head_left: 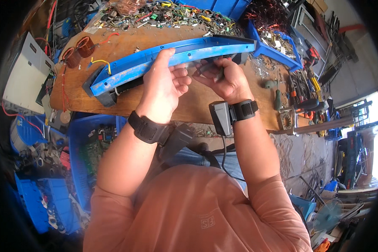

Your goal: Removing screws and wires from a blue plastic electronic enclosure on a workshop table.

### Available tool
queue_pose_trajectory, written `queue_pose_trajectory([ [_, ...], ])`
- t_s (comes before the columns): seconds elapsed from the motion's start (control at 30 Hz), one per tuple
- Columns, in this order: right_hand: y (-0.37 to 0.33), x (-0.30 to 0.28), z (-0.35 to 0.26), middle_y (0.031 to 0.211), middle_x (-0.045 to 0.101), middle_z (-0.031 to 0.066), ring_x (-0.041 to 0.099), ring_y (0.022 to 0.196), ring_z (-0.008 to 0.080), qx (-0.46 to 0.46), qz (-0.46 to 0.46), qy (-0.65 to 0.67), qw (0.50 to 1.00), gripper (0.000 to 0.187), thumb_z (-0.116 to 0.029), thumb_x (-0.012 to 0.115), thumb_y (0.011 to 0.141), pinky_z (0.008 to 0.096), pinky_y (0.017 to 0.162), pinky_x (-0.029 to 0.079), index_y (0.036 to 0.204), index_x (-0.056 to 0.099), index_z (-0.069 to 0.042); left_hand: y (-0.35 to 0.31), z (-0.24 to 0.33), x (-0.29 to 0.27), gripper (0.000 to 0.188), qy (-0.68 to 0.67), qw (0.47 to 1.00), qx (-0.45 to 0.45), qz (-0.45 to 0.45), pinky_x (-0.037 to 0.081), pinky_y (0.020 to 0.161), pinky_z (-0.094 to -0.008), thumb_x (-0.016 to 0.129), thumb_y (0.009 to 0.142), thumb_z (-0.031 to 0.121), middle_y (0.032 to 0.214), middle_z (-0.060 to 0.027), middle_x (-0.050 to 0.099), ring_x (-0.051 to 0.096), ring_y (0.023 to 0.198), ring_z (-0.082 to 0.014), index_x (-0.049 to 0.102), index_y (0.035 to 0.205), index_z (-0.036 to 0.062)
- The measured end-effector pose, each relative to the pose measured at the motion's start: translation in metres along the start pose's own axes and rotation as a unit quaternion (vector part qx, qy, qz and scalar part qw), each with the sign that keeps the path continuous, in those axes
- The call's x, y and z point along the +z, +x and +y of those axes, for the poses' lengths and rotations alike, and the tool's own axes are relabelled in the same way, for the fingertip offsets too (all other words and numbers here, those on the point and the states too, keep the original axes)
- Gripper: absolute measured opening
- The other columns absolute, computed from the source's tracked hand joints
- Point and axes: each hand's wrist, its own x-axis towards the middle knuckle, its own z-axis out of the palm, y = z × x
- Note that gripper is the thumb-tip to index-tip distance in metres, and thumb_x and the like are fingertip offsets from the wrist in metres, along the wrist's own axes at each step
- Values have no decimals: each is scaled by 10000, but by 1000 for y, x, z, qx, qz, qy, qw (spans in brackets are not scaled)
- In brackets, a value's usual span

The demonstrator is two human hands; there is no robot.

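A long blue metal housing [140, 63] with scuffed paint and black end pieces lies tilted across the wooden table. My left hand [166, 80] grips its near edge around the middle, the thumb on top and the fingers curled below. Beside it, my right hand [227, 80] is closed round a dark-handled tool [219, 74], just under the housing's right half. My fingers and the housing hide much of that tool, so its kind is unclear. Each wrist wears a black strap with a small black box.
Loose wires and small parts are heaped along the back of the table [189, 107]. Copper coils [79, 50] sit at the left. A blue tray [277, 56] of scrap and several hand tools, including a green-handled screwdriver [277, 98], are at the right. A blue crate [77, 168] stands below left.
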Motion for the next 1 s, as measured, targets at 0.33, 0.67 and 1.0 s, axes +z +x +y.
queue_pose_trajectory([
  [0.33,-4,-9,2,813,603,165,607,700,302,-17,-9,1,1000,179,-29,357,885,541,697,522,960,518,-3,0,-16,-9,402,8,1000,-7,-6,393,574,-280,633,767,430,675,-30,539,524,607,-171,560,825,38],
  [0.67,-12,-30,16,829,567,141,584,738,264,-83,-51,-17,995,200,-101,305,923,444,646,516,1005,470,-23,-9,-41,-21,297,-26,994,85,-60,421,552,-287,648,796,355,740,-42,565,536,637,-149,579,848,71],
  [1.0,-28,-47,9,797,582,106,592,717,266,-56,-88,75,992,411,-464,465,907,454,661,490,898,522,-57,-9,-55,-27,249,-38,996,57,-54,408,573,-301,592,807,305,775,-31,575,516,644,-145,581,876,66],
])
